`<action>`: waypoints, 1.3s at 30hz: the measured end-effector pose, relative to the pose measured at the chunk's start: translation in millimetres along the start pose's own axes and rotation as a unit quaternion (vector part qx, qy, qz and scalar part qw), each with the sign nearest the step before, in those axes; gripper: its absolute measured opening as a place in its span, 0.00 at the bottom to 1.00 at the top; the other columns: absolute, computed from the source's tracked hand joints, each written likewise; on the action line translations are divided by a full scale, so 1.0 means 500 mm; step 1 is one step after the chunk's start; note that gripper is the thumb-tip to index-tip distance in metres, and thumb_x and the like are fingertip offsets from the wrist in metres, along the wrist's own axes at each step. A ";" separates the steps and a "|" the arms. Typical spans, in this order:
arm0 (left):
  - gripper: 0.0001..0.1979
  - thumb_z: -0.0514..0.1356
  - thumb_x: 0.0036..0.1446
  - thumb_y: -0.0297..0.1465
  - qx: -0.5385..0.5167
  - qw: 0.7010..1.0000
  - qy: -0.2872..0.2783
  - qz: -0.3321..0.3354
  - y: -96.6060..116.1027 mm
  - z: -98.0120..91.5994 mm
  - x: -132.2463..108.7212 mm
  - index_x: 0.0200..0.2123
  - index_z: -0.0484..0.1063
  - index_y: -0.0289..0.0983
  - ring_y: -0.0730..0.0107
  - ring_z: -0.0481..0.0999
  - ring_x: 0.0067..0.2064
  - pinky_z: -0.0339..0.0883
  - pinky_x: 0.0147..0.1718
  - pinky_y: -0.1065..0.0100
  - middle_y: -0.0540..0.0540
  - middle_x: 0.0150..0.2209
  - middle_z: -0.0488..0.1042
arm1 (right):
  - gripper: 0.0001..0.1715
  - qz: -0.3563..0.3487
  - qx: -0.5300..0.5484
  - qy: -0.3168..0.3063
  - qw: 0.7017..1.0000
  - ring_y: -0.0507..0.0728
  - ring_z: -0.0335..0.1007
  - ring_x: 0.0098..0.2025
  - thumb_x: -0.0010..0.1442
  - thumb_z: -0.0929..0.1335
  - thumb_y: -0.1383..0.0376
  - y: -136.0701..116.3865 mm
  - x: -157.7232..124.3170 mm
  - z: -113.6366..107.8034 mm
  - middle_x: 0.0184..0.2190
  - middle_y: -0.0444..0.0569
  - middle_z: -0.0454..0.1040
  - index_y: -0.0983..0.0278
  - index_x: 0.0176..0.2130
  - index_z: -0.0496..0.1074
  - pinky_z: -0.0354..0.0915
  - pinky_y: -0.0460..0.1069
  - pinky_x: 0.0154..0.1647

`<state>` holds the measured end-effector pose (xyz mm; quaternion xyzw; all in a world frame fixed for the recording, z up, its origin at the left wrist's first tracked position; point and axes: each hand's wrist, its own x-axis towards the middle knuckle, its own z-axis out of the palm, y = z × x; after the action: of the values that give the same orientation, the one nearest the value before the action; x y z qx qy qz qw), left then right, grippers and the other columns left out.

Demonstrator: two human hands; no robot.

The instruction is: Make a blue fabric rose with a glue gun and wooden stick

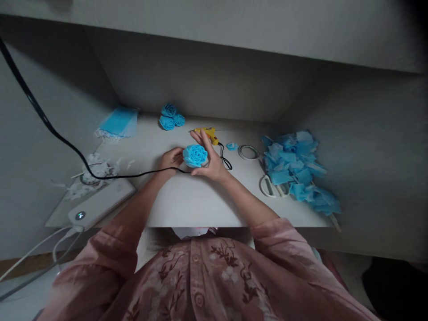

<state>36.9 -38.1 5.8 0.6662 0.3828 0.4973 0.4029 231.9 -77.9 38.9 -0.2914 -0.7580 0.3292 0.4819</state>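
A blue paper-like flower with ruffled petals is held over the white table. My left hand has its fingers curled at the flower's left side; their tips are partly hidden behind it. Around the flower's right side, my right hand is spread, with the thumb below and the fingers stretched above the petals. Whether the right hand touches the flower is unclear. A yellow glue gun lies just behind my right fingers. Three finished blue flowers sit together at the back.
Blue face masks lie back left. White scraps and a power bank are at left. A black cable crosses in front. At right are a tape roll, scissors and piled blue pieces. Panels enclose the table.
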 end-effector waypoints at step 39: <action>0.05 0.64 0.44 0.23 0.034 0.999 0.001 -0.004 0.009 0.007 0.006 0.25 0.75 0.38 0.66 0.74 0.33 0.67 0.36 0.68 0.51 0.27 0.75 | 0.37 0.020 -0.061 0.106 0.992 0.67 0.71 0.65 0.51 0.77 0.37 -0.011 -0.006 -0.002 0.58 0.53 0.79 0.54 0.52 0.78 0.61 0.64 0.72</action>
<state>41.5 -37.4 10.2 0.6775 0.4029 0.4829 0.3814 233.3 -83.3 41.7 -0.3683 -0.7152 0.2593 0.5344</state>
